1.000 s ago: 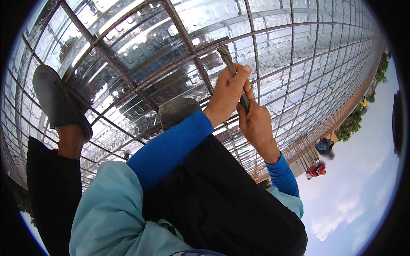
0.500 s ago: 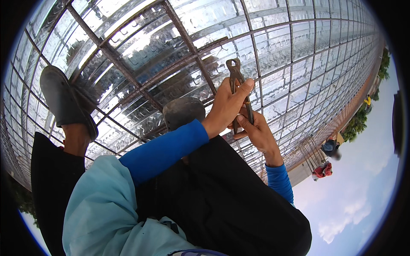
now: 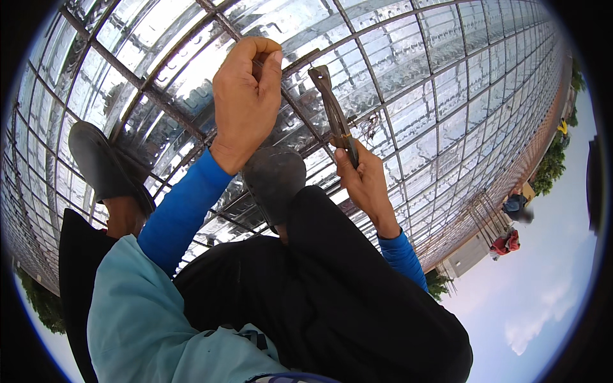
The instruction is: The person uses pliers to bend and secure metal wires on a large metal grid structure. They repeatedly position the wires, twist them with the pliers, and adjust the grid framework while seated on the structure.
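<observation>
My left hand (image 3: 246,99) is closed in a pinch over a rebar crossing, in front of my right shoe. Whatever lies between its fingertips is hidden. To its right, my right hand (image 3: 367,182) grips a pair of dark steel pincers (image 3: 332,105) by the handles. The pincer jaws point up and away from me, near a rebar end. Thin, tangled tie wire (image 3: 368,126) shows beside the handles. Both hands are over a grid of rusty rebar (image 3: 143,86), which lies above shiny ribbed metal sheeting (image 3: 294,29).
My dark left shoe (image 3: 102,163) and right shoe (image 3: 274,179) stand on the rebar grid. My bent right knee (image 3: 408,306) is close below the right hand. At the far right are a person in dark clothing (image 3: 514,205), a red bundle (image 3: 506,242) and green trees (image 3: 552,166).
My left hand has left the pincers and moved left to the rebar crossing. The right hand now holds the pincers alone, slightly further left and higher.
</observation>
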The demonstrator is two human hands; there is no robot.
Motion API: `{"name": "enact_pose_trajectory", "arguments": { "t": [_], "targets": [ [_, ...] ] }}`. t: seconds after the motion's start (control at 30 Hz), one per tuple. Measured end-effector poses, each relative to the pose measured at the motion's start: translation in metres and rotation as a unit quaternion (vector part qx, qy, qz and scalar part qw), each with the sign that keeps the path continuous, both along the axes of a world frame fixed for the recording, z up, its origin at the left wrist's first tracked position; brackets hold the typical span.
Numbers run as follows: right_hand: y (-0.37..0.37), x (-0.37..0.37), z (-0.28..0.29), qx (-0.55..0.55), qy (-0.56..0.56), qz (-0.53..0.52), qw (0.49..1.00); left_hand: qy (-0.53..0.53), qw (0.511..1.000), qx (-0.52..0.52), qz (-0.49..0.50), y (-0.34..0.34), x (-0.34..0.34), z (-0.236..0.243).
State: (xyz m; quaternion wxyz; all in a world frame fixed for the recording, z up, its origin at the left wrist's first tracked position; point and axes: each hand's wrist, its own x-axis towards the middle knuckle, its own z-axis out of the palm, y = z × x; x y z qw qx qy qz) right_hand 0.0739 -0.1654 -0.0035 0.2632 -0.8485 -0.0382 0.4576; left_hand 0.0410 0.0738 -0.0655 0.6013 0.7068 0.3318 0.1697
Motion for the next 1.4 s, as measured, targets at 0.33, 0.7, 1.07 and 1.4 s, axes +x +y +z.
{"name": "enact_pose_trajectory", "arguments": {
  "t": [0.33,0.7,1.07,1.4],
  "targets": [
    [0.008,-0.006,-0.011,0.01,-0.023,0.005,1.0,0.059,0.987,0.097,-0.111,0.002,0.005,-0.011],
    [0.017,0.013,0.018,-0.044,-0.088,0.095,0.991,0.085,0.979,0.112,-0.151,0.012,0.003,-0.018],
    [0.022,0.017,0.019,-0.038,-0.152,0.164,0.974,0.075,0.987,0.101,-0.103,0.012,0.005,-0.012],
    [0.037,0.024,0.047,-0.062,-0.093,0.127,0.986,0.074,0.986,0.114,-0.094,0.024,0.008,-0.001]
  ]
}}
